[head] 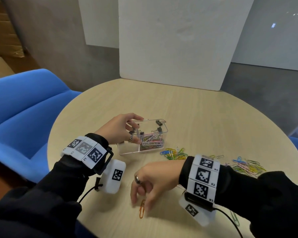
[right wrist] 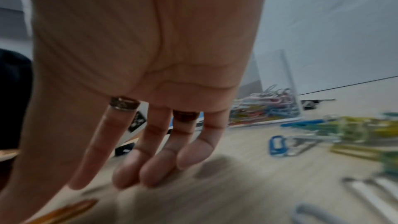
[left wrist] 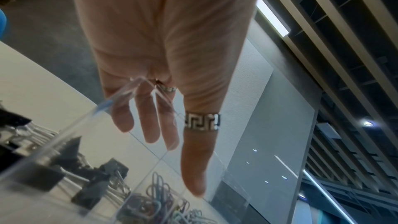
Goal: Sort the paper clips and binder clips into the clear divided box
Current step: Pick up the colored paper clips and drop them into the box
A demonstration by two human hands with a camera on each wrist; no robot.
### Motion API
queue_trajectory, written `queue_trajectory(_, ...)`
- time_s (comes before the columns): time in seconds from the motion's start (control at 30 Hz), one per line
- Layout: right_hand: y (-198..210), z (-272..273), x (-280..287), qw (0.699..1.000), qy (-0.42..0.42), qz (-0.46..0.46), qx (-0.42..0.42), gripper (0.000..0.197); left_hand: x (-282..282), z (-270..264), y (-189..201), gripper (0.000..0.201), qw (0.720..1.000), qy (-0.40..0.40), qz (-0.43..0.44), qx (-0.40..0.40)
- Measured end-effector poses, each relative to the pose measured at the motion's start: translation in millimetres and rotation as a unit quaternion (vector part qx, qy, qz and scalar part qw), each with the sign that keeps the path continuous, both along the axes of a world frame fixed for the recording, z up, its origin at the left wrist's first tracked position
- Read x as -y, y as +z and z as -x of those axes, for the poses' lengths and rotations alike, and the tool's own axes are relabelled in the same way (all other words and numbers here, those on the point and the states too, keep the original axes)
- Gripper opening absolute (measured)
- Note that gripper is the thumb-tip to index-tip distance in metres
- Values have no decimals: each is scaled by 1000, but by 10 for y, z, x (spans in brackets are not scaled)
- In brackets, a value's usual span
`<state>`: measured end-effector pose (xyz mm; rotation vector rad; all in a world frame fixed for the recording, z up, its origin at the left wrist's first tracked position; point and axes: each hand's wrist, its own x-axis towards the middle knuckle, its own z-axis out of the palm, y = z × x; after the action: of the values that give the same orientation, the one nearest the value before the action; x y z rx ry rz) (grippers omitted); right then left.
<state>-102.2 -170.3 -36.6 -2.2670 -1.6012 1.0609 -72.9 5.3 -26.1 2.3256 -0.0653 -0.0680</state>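
The clear divided box (head: 127, 149) stands mid-table. Black binder clips (head: 159, 129) lie in its far part and coloured paper clips (head: 151, 140) in its near right part. My left hand (head: 136, 129) grips the box's left corner wall, fingers over the rim and thumb on the near side; the left wrist view shows the left hand (left wrist: 172, 159) with the clear wall between fingers and thumb. My right hand (head: 141, 203) hovers with fingers pointing down around an orange paper clip (head: 142, 209) lying flat on the table, holding nothing. The right wrist view has the right hand (right wrist: 120, 176) above the orange clip (right wrist: 64, 210).
Loose coloured paper clips (head: 175, 153) lie right of the box, with a second heap (head: 246, 166) behind my right wrist and a green clip (head: 234, 219) near the table edge. A white board (head: 170, 40) stands at the table's far side. A blue chair (head: 24, 109) is on the left.
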Motion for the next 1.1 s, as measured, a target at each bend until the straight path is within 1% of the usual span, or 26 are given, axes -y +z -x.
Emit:
queue_trajectory(0.07, -44, 49, -60, 999, 24, -7, 26, 31, -1, 1, 2, 70, 1000, 1, 0, -1)
queue_trajectory(0.17, -85, 74, -73, 998, 35, -5, 60, 21, -3, -1, -7, 70, 1000, 1, -2, 0)
queue_trajectory(0.3, -80, 24, 96, 997, 6, 15, 70, 20, -4, -10, -14, 68, 1000, 0, -3, 2)
queue_trajectory(0.37, -36, -40, 214, 996, -35, 12, 77, 20, -4, -13, -15, 69, 1000, 0, -4, 3)
queue_trajectory(0.43, 22, -156, 342, 992, -101, -7, 74, 19, -6, -12, -15, 69, 1000, 0, -5, 4)
queue_trajectory(0.53, 100, -387, 582, 975, -195, -43, 95, 14, -9, -7, -17, 70, 1000, 0, -5, 1)
queue_trajectory(0.6, 123, -538, 736, 962, -235, -60, 127, 10, -11, -7, -18, 69, 1000, 1, -3, 2)
queue_trajectory(0.63, 111, -599, 791, 958, -246, -56, 138, 12, -9, -7, -17, 69, 1000, 1, -3, 2)
queue_trajectory(0.67, 96, -637, 822, 957, -252, -44, 136, 21, -6, -7, -15, 70, 1000, 1, -5, 1)
queue_trajectory(0.73, 31, -685, 840, 959, -256, -12, 122, 45, -5, -9, -13, 70, 1000, 1, -8, 1)
queue_trajectory(0.77, -4, -697, 837, 959, -257, -5, 120, 49, -5, -10, -12, 70, 1000, 1, -8, 0)
queue_trajectory(0.8, -30, -701, 834, 959, -256, -6, 122, 48, -6, -12, -10, 70, 1000, 1, -8, -1)
queue_trajectory(0.83, -48, -708, 834, 958, -256, -12, 127, 42, -7, -13, -10, 70, 1000, 1, -8, -2)
queue_trajectory(0.9, -52, -710, 835, 957, -256, -27, 136, 17, -8, -16, -11, 69, 1000, 1, -5, -3)
queue_trajectory(0.93, -42, -704, 836, 957, -257, -31, 134, 12, -9, -18, -14, 69, 1000, 1, -4, -3)
queue_trajectory(1.0, -40, -712, 831, 957, -262, -36, 122, 17, -9, -23, -15, 69, 1000, 1, -4, -1)
queue_trajectory(1.1, -40, -720, 808, 956, -266, -35, 115, 11, -14, -28, -24, 68, 1000, 2, -2, 0)
